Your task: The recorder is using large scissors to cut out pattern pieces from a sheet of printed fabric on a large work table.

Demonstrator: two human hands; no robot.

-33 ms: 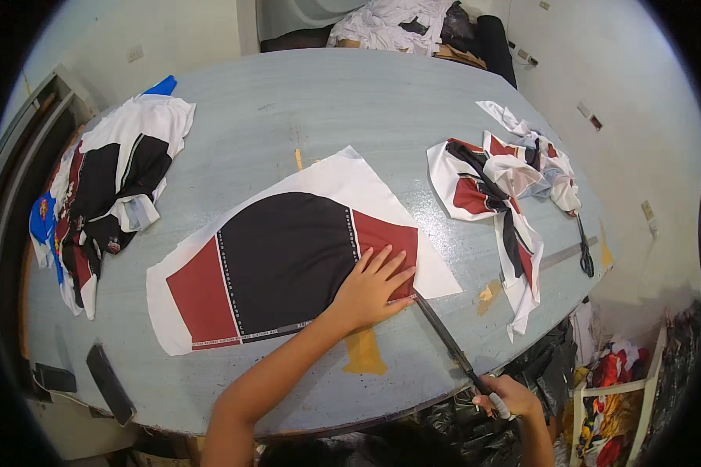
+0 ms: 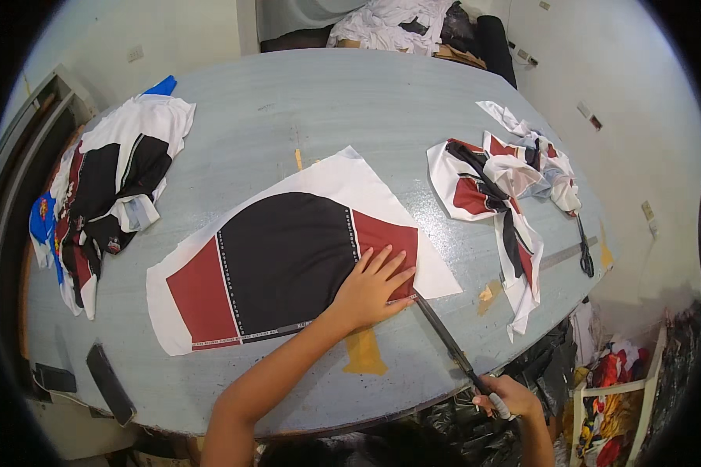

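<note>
A printed fabric panel [image 2: 284,261], black in the middle with dark red sides and a white margin, lies flat on the table. My left hand [image 2: 372,289] rests open on its right red part, fingers spread over the cloth and touching the black area. At the lower right, my right hand [image 2: 512,398] is closed around the handles of long dark scissors [image 2: 450,342], whose grip has a pale wrapping. The blades point up and left, their tips meeting the lower right corner of the red part, near my left hand. Whether the tips are parted is too small to tell.
Crumpled cut fabric [image 2: 500,175] lies on the right, beside small black scissors [image 2: 585,253] and a metal ruler [image 2: 565,255]. Garment pieces [image 2: 105,175] are piled at left. A dark phone-like slab [image 2: 110,383] sits near the front left edge of the grey table [image 2: 241,101].
</note>
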